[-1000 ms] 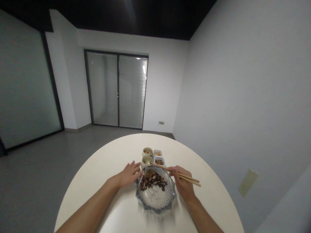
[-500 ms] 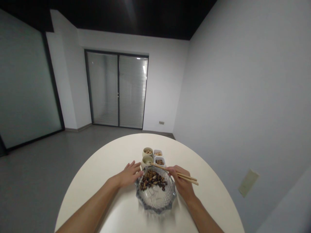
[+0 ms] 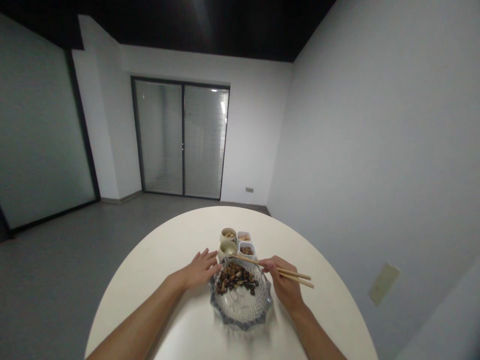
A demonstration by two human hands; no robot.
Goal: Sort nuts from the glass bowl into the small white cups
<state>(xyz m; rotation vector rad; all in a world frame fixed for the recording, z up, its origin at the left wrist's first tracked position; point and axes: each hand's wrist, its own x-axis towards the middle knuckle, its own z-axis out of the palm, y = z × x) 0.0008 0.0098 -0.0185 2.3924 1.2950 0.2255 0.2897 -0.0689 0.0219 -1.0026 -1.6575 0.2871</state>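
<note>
My right hand [image 3: 282, 280] is closed round a pair of wooden chopsticks [image 3: 294, 275]. Their tips reach left over the far rim of a scalloped glass bowl [image 3: 243, 312], close to the near pale green cup [image 3: 227, 248]. Whether the tips pinch anything is too small to tell. Dark brown and striped seeds or nuts [image 3: 236, 278] lie in the far half of the bowl. My left hand [image 3: 200, 270] rests with fingers spread at the bowl's left edge, its fingertips beside the near cup.
Behind the near cup stands another pale cup [image 3: 228, 235] with light nuts in it. Two small white dishes [image 3: 246, 249] sit to the right, the nearer with brown pieces, the farther with pale ones. All stand on a round white table [image 3: 157, 260]. A wall [image 3: 375, 150] rises at right.
My right hand has drawn slightly right, and the chopstick tips have moved back from inside the near cup toward its right rim. My left hand and the bowl have stayed put.
</note>
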